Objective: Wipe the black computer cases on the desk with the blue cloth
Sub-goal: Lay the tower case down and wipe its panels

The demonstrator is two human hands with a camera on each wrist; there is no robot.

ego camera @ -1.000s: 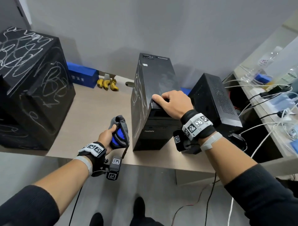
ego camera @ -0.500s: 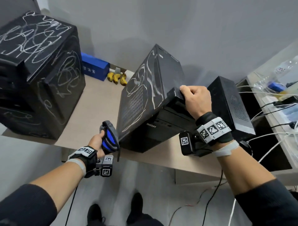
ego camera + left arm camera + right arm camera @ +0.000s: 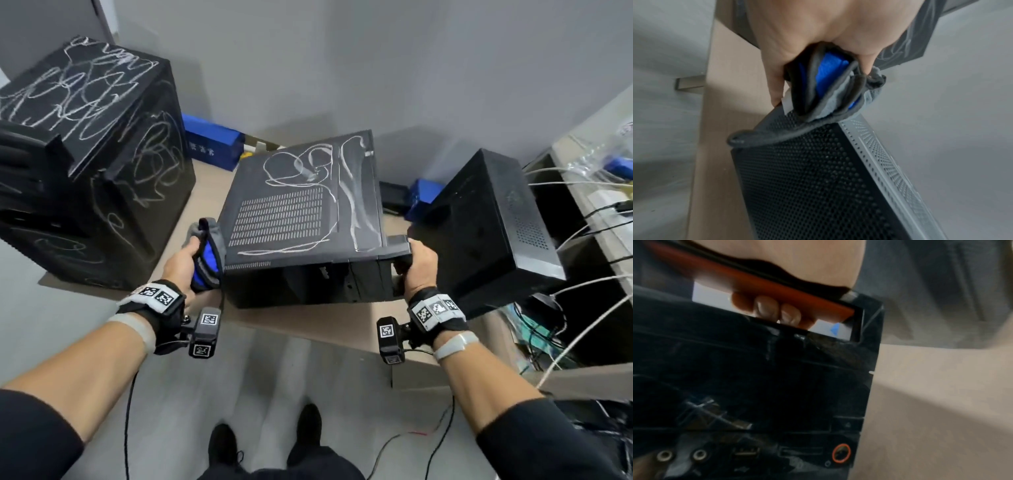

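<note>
The middle black computer case lies on its side on the desk, its vented panel with white scribbles facing up. My right hand grips the handle at its front top edge; in the right wrist view its fingers curl through the handle slot of the case. My left hand holds the bunched blue and grey cloth against the case's left end; the left wrist view shows the cloth touching the perforated panel. A large scribbled case stands left, a smaller case right.
A blue box sits at the back of the desk by the wall. Another blue object lies behind the cases. White and black cables crowd a side bench at the right. My feet stand on the grey floor.
The middle case has gone from upright, through a tilt, to lying on its side, turned by my right hand. My left hand with the cloth moved up against the case's left end.
</note>
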